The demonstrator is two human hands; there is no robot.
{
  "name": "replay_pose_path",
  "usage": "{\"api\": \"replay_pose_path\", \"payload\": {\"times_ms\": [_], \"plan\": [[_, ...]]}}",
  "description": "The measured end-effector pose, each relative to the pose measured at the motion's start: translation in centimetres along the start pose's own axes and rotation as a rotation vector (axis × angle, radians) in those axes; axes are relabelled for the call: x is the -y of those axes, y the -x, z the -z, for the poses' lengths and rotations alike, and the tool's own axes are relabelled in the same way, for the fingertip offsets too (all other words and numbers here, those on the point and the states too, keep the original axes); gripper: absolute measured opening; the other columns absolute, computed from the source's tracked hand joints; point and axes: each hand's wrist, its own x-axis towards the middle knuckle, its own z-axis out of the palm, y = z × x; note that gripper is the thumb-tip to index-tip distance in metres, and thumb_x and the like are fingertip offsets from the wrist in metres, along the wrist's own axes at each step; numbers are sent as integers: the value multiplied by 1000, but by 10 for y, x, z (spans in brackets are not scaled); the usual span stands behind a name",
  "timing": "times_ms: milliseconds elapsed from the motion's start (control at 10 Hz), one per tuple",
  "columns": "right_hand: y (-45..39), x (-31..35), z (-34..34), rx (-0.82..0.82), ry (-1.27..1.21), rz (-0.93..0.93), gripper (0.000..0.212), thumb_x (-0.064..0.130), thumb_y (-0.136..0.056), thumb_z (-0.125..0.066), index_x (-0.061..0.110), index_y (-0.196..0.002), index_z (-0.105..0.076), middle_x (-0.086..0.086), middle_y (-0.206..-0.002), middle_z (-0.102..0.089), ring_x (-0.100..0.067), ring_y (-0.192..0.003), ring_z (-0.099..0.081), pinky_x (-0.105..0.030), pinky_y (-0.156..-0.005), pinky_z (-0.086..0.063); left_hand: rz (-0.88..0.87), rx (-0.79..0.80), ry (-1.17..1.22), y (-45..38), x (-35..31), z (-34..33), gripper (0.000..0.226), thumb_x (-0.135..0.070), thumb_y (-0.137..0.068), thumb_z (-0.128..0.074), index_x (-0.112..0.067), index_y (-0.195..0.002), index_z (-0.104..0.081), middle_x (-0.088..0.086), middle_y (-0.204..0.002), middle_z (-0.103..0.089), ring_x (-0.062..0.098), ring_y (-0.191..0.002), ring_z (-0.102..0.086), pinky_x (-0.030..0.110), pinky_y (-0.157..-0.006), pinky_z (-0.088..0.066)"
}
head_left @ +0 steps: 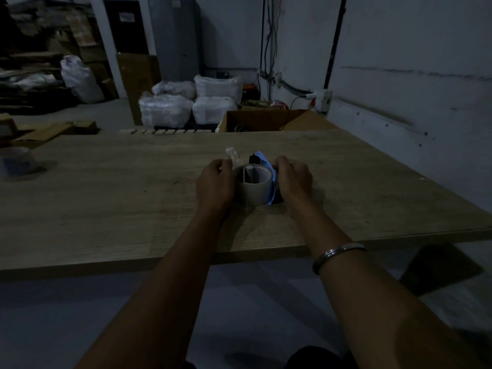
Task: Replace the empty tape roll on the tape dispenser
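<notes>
A grey-brown tape roll [251,191] sits on the blue and black tape dispenser [267,165] in the middle of the wooden table [119,187]. My left hand [214,185] grips the roll's left side, and its fingertips pinch a crumpled strip of clear tape [232,153] that sticks up beyond the roll. On the right, my right hand [292,179] clasps the dispenser's blue frame. A pale hub shows inside the roll's core. The dispenser's handle is hidden under my right hand.
A blurred roll-like object [17,162] lies at the table's far left. An open cardboard box [266,119] stands behind the far edge, with white sacks [191,102] on the floor beyond. A wall runs along the right. A dark object [439,267] sits on the floor.
</notes>
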Motion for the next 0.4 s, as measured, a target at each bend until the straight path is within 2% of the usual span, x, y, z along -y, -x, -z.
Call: {"api": "replay_pose_path", "payload": {"times_ms": [100,200,300,400], "plan": [[-2,-2,-1,-34,49,74,37,36,-89,-50,18,-58,-55,3,-58,-53,-4,-48,-43,-26,-51,-33,-73,-16,-71,2,-3,-3,42,-50,-99,-38,-21,-110,-67,-4,-97,-67,2,-80,-58,24,-61,-41],[-5,-4,2,-27,210,184,28,41,-90,-48,21,-79,-64,-1,-88,-62,-4,-70,-54,-29,-63,-38,-173,-34,-191,4,-8,-2,44,-48,-100,-39,-17,-117,-65,4,-111,-68,13,-93,-61,30,-72,-45],[-15,5,10,5,534,385,50,45,-89,-49,16,-130,-56,-7,-132,-52,-23,-116,-51,-35,-83,-40,-297,-54,-445,-3,-11,2,52,-47,-99,-43,-12,-136,-54,13,-141,-53,26,-127,-48,37,-97,-40],[-24,11,12,67,630,475,61,43,-89,-52,13,-142,-44,-9,-145,-44,-28,-130,-42,-42,-96,-39,-301,-9,-495,-10,-11,3,60,-53,-98,-42,-15,-144,-45,11,-152,-40,26,-139,-35,41,-108,-34]]}}
